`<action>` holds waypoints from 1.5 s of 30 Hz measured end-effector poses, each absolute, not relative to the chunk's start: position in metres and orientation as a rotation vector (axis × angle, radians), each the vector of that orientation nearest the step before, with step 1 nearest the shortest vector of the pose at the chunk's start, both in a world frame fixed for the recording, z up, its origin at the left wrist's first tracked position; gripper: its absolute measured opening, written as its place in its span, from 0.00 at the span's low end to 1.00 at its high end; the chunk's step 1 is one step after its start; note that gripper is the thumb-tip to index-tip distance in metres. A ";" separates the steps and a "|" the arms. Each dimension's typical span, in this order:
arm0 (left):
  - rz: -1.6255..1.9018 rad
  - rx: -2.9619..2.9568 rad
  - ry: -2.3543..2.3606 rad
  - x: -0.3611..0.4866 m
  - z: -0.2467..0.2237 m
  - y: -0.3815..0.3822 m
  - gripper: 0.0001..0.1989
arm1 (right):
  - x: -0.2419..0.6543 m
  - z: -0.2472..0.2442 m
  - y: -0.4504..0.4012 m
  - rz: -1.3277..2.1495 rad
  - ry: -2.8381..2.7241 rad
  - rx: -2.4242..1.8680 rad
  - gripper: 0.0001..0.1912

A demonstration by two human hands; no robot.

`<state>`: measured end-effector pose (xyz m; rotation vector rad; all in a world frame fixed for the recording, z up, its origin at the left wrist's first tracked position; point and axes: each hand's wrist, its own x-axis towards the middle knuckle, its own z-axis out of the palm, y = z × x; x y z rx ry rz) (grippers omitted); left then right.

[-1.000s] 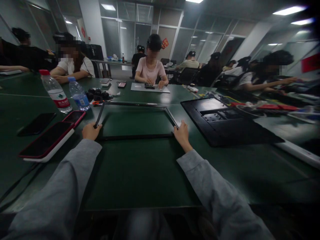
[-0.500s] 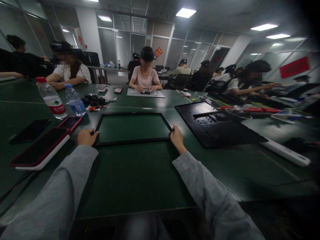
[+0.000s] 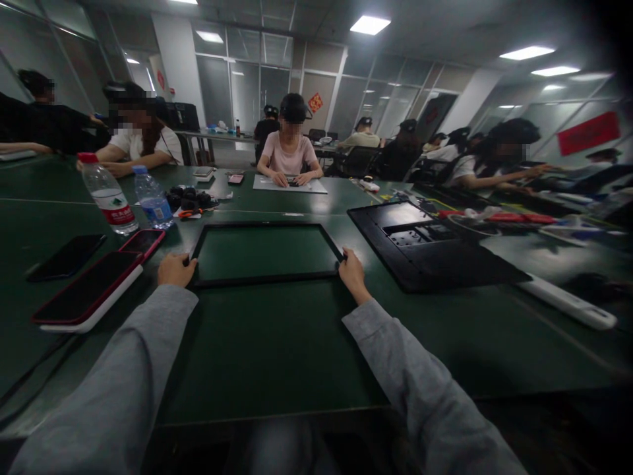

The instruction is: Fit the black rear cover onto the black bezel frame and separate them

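A thin black rectangular frame (image 3: 267, 279), like a monitor bezel, lies on or just above the green table (image 3: 277, 356), whose surface shows through its opening. My left hand (image 3: 175, 269) is closed around its left side near the front corner. On the opposite side, my right hand (image 3: 351, 270) pinches the frame's right edge, also near the front corner. To the right of that hand rests a large black plastic panel (image 3: 445, 264) with a recessed section, apart from my fingers.
Left of my hands are two bottles (image 3: 109, 201) (image 3: 152, 201), a red-edged phone (image 3: 91, 287) on a white object and a dark phone (image 3: 66, 257). A long white bar (image 3: 568, 303) lies at right. Across the table a person (image 3: 291, 148) works over a white sheet.
Both hands keep their hold on the frame, which stays in nearly the same place. The whole view has shifted slightly, with things at left appearing a little further right.
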<state>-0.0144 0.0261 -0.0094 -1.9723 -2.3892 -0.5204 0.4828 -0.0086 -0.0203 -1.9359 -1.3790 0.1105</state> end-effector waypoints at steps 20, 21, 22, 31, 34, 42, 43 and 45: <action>-0.486 -1.963 -2.388 -0.011 -0.004 0.022 0.24 | 0.485 -0.024 -0.006 0.136 -1.342 -1.897 0.32; -0.482 -1.964 -2.386 -0.011 -0.003 0.022 0.23 | 0.485 -0.023 -0.006 0.144 -1.341 -1.897 0.32; -0.480 -1.967 -2.384 -0.011 -0.003 0.022 0.23 | 0.485 -0.023 -0.006 0.151 -1.343 -1.894 0.32; -0.514 -1.958 -2.366 -0.012 -0.005 0.023 0.22 | 0.489 -0.026 -0.004 0.153 -1.356 -1.857 0.32; -0.513 -1.959 -2.377 -0.012 -0.005 0.023 0.23 | 0.493 -0.028 -0.001 0.184 -1.340 -1.833 0.32; -0.504 -1.994 -2.383 -0.014 -0.004 0.024 0.23 | 0.510 -0.033 0.006 0.237 -1.324 -1.771 0.31; -0.517 -1.996 -2.382 -0.014 -0.005 0.024 0.23 | 0.511 -0.034 0.007 0.232 -1.333 -1.773 0.30; -0.543 -2.004 -2.373 -0.015 -0.006 0.025 0.23 | 0.512 -0.035 0.008 0.214 -1.351 -1.776 0.30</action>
